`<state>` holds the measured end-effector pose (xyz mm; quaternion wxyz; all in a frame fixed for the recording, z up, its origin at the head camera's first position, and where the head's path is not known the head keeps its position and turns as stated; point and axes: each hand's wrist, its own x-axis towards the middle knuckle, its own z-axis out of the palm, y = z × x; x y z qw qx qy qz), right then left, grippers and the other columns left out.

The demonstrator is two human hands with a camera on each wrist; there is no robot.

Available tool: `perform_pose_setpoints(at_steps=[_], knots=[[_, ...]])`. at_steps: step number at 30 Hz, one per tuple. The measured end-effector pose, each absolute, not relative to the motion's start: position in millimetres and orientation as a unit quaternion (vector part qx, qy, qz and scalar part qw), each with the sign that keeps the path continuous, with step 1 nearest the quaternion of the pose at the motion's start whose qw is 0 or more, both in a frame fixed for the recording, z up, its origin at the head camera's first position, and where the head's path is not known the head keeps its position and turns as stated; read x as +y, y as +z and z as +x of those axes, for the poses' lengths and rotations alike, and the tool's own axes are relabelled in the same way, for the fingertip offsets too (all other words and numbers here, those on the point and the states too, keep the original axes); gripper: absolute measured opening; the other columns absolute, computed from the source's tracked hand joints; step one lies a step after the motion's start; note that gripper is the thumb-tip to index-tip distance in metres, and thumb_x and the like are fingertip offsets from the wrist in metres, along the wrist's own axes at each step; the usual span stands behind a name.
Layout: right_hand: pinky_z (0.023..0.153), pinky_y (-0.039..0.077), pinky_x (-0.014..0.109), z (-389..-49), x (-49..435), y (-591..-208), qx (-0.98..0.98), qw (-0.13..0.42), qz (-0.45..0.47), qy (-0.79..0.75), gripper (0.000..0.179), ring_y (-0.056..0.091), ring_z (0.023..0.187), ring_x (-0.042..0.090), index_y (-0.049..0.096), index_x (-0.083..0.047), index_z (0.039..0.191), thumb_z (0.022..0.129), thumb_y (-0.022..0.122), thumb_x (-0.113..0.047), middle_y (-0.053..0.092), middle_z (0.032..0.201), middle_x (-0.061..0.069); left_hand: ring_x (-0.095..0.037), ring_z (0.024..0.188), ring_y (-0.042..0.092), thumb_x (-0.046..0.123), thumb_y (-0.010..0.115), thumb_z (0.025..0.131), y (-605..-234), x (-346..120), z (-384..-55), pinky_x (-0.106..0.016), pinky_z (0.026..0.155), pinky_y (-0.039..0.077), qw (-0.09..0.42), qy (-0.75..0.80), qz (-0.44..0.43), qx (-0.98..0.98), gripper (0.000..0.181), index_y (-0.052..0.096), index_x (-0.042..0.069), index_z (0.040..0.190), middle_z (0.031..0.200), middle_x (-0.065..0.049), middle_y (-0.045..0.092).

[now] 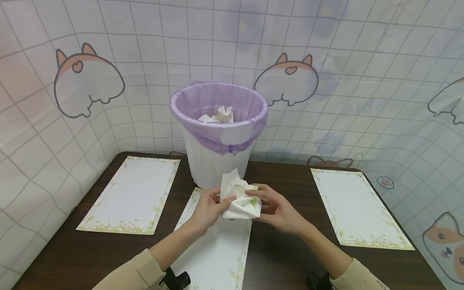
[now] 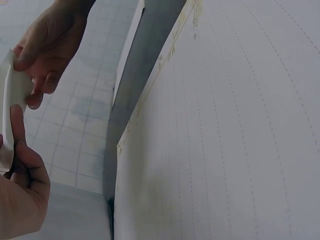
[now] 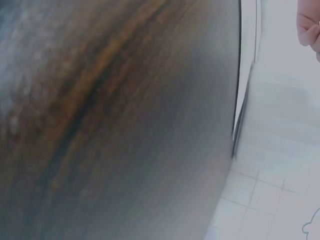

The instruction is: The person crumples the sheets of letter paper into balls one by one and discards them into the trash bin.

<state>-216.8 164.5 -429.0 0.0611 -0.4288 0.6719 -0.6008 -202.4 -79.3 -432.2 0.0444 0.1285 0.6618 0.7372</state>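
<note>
A crumpled, partly folded sheet of white paper (image 1: 240, 205) with a green floral print is held up between both hands, in front of the bin. My left hand (image 1: 210, 207) grips its left side, with the thumb across the front. On the other side my right hand (image 1: 277, 207) pinches the right edge between fingers and thumb. The left wrist view has the held paper (image 2: 7, 110) at its left border, my left hand (image 2: 25, 192) below it and my right hand (image 2: 52, 47) above. Only a bit of a hand shows in the right wrist view's top corner.
A white bin (image 1: 215, 159) with a purple liner (image 1: 230, 135) stands at the table's back, crumpled paper (image 1: 224, 114) inside. Flat bordered sheets lie at left (image 1: 132, 195), beneath the hands (image 1: 214, 257) and at right (image 1: 359, 207). A patterned curtain (image 1: 152, 52) surrounds the dark table (image 1: 286, 251).
</note>
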Motion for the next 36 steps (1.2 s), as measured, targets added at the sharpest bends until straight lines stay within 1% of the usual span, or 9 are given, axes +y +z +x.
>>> perform_pose_setpoints(at_steps=[5, 11, 17, 20, 24, 27, 31, 34, 36], knots=[[0.083, 0.059, 0.048, -216.7, 164.9, -430.2, 0.681, 0.048, -0.434, -0.588, 0.054, 0.052, 0.126, 0.037, 0.06, -0.002, 0.134, 0.085, 0.075, 0.016, 0.037, 0.151, 0.022, -0.016, 0.07, 0.07, -0.003, 0.066, 0.097, -431.8, -79.6, -201.4, -0.029, 0.058, 0.058, 0.058, 0.734, 0.119, 0.666, 0.031, 0.062, -0.017, 0.124, 0.086, -0.017, 0.073], [0.082, 0.06, 0.046, -216.7, 164.3, -428.7, 0.706, 0.021, -0.43, -0.562, 0.045, 0.05, 0.127, 0.034, 0.067, -0.007, 0.123, 0.083, 0.08, 0.011, 0.04, 0.153, 0.019, -0.016, 0.069, 0.068, -0.001, 0.064, 0.098, -432.6, -78.8, -200.6, -0.029, 0.059, 0.058, 0.073, 0.724, 0.128, 0.674, 0.025, 0.064, -0.018, 0.117, 0.087, -0.013, 0.072], [0.081, 0.06, 0.038, -216.8, 163.3, -429.1, 0.72, -0.003, -0.431, -0.544, 0.037, 0.048, 0.13, 0.036, 0.07, -0.01, 0.115, 0.084, 0.08, 0.008, 0.042, 0.153, 0.018, -0.018, 0.067, 0.067, 0.004, 0.06, 0.103, -434.5, -79.5, -200.4, -0.037, 0.064, 0.059, 0.083, 0.69, 0.163, 0.7, 0.024, 0.065, -0.013, 0.118, 0.091, -0.013, 0.072], [0.08, 0.06, 0.038, -216.9, 162.8, -429.7, 0.725, -0.016, -0.426, -0.54, 0.033, 0.048, 0.131, 0.036, 0.072, -0.011, 0.11, 0.084, 0.08, 0.008, 0.043, 0.153, 0.018, -0.018, 0.065, 0.064, 0.005, 0.056, 0.105, -434.9, -82.0, -200.9, -0.039, 0.063, 0.058, 0.081, 0.655, 0.197, 0.725, 0.024, 0.065, -0.011, 0.121, 0.09, -0.011, 0.071], [0.076, 0.06, 0.035, -217.0, 163.2, -429.9, 0.733, -0.022, -0.415, -0.538, 0.03, 0.053, 0.126, 0.033, 0.073, -0.012, 0.107, 0.085, 0.08, 0.006, 0.046, 0.152, 0.017, -0.016, 0.062, 0.057, 0.008, 0.05, 0.108, -434.8, -85.5, -201.6, -0.033, 0.058, 0.05, 0.093, 0.62, 0.244, 0.74, 0.027, 0.06, -0.009, 0.128, 0.082, -0.006, 0.064], [0.074, 0.06, 0.033, -217.3, 164.0, -430.4, 0.736, -0.02, -0.407, -0.54, 0.026, 0.058, 0.12, 0.032, 0.073, -0.012, 0.105, 0.087, 0.077, 0.007, 0.051, 0.149, 0.017, -0.016, 0.063, 0.052, 0.009, 0.044, 0.11, -435.1, -86.6, -202.9, -0.031, 0.058, 0.045, 0.121, 0.616, 0.271, 0.73, 0.028, 0.056, -0.009, 0.129, 0.077, -0.005, 0.057], [0.076, 0.058, 0.031, -217.6, 164.2, -430.9, 0.741, -0.023, -0.398, -0.541, 0.022, 0.06, 0.118, 0.034, 0.072, -0.012, 0.101, 0.09, 0.075, 0.007, 0.056, 0.144, 0.017, -0.016, 0.066, 0.049, 0.007, 0.036, 0.109, -433.6, -87.3, -204.2, -0.029, 0.059, 0.046, 0.157, 0.63, 0.274, 0.71, 0.031, 0.052, -0.011, 0.129, 0.076, -0.005, 0.053], [0.078, 0.058, 0.03, -217.1, 163.4, -430.4, 0.745, -0.025, -0.392, -0.54, 0.018, 0.059, 0.122, 0.036, 0.071, -0.012, 0.098, 0.091, 0.075, 0.004, 0.057, 0.143, 0.016, -0.019, 0.069, 0.05, 0.012, 0.037, 0.106, -430.4, -87.7, -204.1, -0.029, 0.058, 0.047, 0.163, 0.628, 0.266, 0.713, 0.036, 0.05, -0.011, 0.131, 0.078, -0.006, 0.054], [0.08, 0.058, 0.03, -217.0, 162.8, -430.4, 0.747, -0.025, -0.387, -0.54, 0.017, 0.059, 0.123, 0.036, 0.07, -0.012, 0.096, 0.091, 0.075, 0.003, 0.057, 0.143, 0.015, -0.021, 0.074, 0.052, 0.021, 0.045, 0.106, -428.0, -87.7, -203.1, -0.031, 0.06, 0.048, 0.152, 0.608, 0.262, 0.734, 0.042, 0.049, -0.006, 0.138, 0.087, -0.006, 0.057]])
